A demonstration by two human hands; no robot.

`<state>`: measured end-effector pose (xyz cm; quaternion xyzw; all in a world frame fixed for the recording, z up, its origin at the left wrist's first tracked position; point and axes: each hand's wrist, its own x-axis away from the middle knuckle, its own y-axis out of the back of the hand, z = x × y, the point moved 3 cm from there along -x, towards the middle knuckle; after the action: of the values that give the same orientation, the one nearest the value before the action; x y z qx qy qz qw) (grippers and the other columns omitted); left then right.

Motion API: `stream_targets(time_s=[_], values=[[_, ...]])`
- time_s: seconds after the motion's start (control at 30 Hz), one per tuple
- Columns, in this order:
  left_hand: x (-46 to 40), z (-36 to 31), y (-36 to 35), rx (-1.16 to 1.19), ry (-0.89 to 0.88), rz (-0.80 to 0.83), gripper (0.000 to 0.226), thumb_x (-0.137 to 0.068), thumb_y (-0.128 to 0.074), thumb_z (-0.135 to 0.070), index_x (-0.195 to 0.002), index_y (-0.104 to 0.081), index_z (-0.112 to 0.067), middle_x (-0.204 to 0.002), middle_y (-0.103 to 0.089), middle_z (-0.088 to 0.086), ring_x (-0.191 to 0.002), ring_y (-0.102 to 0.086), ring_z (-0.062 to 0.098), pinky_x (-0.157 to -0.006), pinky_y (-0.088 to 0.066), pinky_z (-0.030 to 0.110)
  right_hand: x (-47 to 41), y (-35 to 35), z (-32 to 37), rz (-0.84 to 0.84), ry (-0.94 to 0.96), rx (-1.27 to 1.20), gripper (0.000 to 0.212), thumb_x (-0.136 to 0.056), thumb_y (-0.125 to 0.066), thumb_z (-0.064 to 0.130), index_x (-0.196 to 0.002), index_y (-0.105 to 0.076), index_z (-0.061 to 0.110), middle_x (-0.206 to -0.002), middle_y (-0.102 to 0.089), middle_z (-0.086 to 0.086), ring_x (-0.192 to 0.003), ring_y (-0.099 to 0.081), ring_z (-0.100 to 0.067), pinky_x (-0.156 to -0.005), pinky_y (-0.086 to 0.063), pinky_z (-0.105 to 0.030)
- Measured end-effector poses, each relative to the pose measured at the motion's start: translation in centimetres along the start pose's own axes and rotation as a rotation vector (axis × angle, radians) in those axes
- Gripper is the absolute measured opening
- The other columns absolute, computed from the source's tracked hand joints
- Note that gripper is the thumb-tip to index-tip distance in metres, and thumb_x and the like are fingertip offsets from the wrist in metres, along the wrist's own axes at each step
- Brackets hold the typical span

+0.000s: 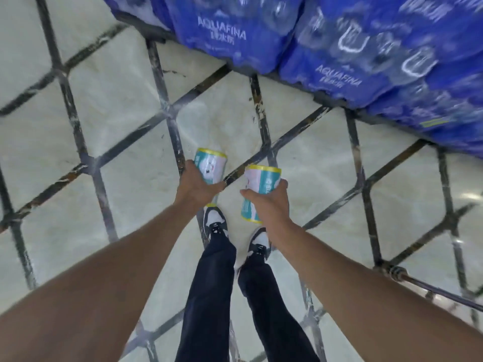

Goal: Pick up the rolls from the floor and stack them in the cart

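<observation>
Each of my hands holds one roll, a teal and white wrapped cylinder with yellow ends. My left hand (196, 185) grips the left roll (211, 165) from above, near the picture's middle. Just to its right, my right hand (266, 202) is closed around the right roll (261, 181). Both rolls hang above the pale tiled floor (117, 100), in front of my shoes. No cart body shows clearly; a dark metal grid (167, 111) of bars spreads across the view.
Blue shrink-wrapped packs of water bottles (339, 48) are piled along the top and right. My legs in dark trousers and my black and white shoes (214, 223) stand at the bottom middle. A metal rod (431, 286) runs at the right.
</observation>
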<state>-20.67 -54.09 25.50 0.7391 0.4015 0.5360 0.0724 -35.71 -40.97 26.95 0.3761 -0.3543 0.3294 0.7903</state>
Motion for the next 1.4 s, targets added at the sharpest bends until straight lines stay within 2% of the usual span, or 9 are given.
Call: stream_targets(time_s=[0.2, 0.4, 0.53, 0.63, 0.83, 1.0, 1.17, 1.3, 1.4], values=[[22.9, -8.2, 9.8, 0.175, -0.018, -0.028, 0.094, -0.072, -0.090, -0.035, -0.141, -0.032, -0.006, -0.129, -0.056, 0.012, -0.112, -0.060, 0.029, -0.086, -0.053, 0.036, 19.8, 14.0, 8.6, -0.010, 0.111, -0.076, 0.070, -0.069, -0.091, 0.029, -0.118, -0.043, 0.017, -0.103, -0.061, -0.003, -0.092, -0.064, -0.022, -0.082, -0.058, -0.039], [40.2, -13.2, 14.2, 0.219, -0.140, -0.072, 0.084, -0.073, -0.089, -0.036, -0.133, -0.038, -0.005, -0.119, -0.051, 0.006, -0.117, -0.056, 0.027, -0.084, -0.045, 0.030, 34.3, 23.5, 10.4, -0.013, 0.228, -0.165, 0.067, -0.069, -0.091, 0.020, -0.117, -0.043, 0.015, -0.108, -0.062, -0.008, -0.094, -0.066, -0.025, -0.085, -0.059, -0.044], [48.3, -12.4, 13.2, 0.209, -0.200, -0.087, 0.087, -0.069, -0.090, -0.041, -0.132, -0.040, -0.008, -0.125, -0.057, 0.009, -0.107, -0.058, 0.026, -0.088, -0.054, 0.035, 41.6, 28.2, 7.4, -0.013, 0.285, -0.208, 0.068, -0.067, -0.091, 0.021, -0.118, -0.046, 0.013, -0.108, -0.064, -0.010, -0.086, -0.065, -0.020, -0.065, -0.055, -0.031], [54.1, -10.7, 10.8, 0.263, -0.210, -0.051, 0.078, -0.075, -0.088, -0.033, -0.129, -0.038, -0.006, -0.115, -0.052, 0.006, -0.098, -0.054, 0.022, -0.072, -0.049, 0.029, 46.3, 32.1, 3.4, -0.034, 0.301, -0.238, 0.067, -0.069, -0.091, 0.020, -0.119, -0.047, 0.013, -0.106, -0.065, -0.007, -0.084, -0.065, -0.018, -0.059, -0.049, -0.027], [63.5, -7.2, 3.4, 0.261, -0.198, 0.018, 0.075, -0.072, -0.088, -0.038, -0.121, -0.036, -0.015, -0.112, -0.055, 0.010, -0.099, -0.060, 0.028, -0.082, -0.056, 0.040, 52.4, 39.9, -6.8, -0.088, 0.274, -0.304, 0.081, -0.058, -0.094, 0.031, -0.121, -0.045, 0.017, -0.112, -0.062, -0.007, -0.097, -0.066, -0.025, -0.080, -0.060, -0.042], [70.2, -7.0, -4.1, 0.227, -0.240, 0.049, 0.080, -0.065, -0.091, -0.042, -0.120, -0.039, -0.016, -0.112, -0.057, 0.009, -0.101, -0.062, 0.028, -0.088, -0.058, 0.044, 54.5, 46.9, -15.3, -0.095, 0.242, -0.370, 0.073, -0.068, -0.092, 0.023, -0.122, -0.044, 0.016, -0.110, -0.061, -0.007, -0.094, -0.065, -0.024, -0.073, -0.057, -0.037], [77.2, -9.0, -13.4, 0.215, -0.263, 0.051, 0.073, -0.070, -0.090, -0.038, -0.117, -0.040, -0.013, -0.107, -0.057, 0.008, -0.094, -0.061, 0.026, -0.071, -0.054, 0.035, 54.9, 56.0, -23.8, -0.138, 0.243, -0.394, 0.073, -0.068, -0.091, 0.024, -0.123, -0.045, 0.015, -0.106, -0.062, -0.006, -0.087, -0.064, -0.021, -0.066, -0.054, -0.033], [82.9, -10.9, -23.2, 0.255, -0.292, 0.049, 0.077, -0.060, -0.092, -0.041, -0.115, -0.047, -0.012, -0.105, -0.063, 0.011, -0.091, -0.067, 0.028, -0.075, -0.062, 0.045, 54.6, 64.7, -31.2, -0.142, 0.253, -0.391, 0.077, -0.068, -0.091, 0.027, -0.127, -0.043, 0.015, -0.117, -0.062, -0.009, -0.098, -0.065, -0.026, -0.088, -0.059, -0.048], [88.0, -12.0, -30.8, 0.288, -0.305, 0.086, 0.073, -0.064, -0.092, -0.036, -0.114, -0.043, -0.014, -0.105, -0.061, 0.011, -0.090, -0.066, 0.027, -0.078, -0.061, 0.048, 54.9, 71.2, -36.9, -0.130, 0.244, -0.384, 0.100, -0.074, -0.087, 0.029, -0.153, -0.027, 0.016, -0.153, -0.045, -0.008, -0.131, -0.052, -0.031, -0.109, -0.046, -0.046]])
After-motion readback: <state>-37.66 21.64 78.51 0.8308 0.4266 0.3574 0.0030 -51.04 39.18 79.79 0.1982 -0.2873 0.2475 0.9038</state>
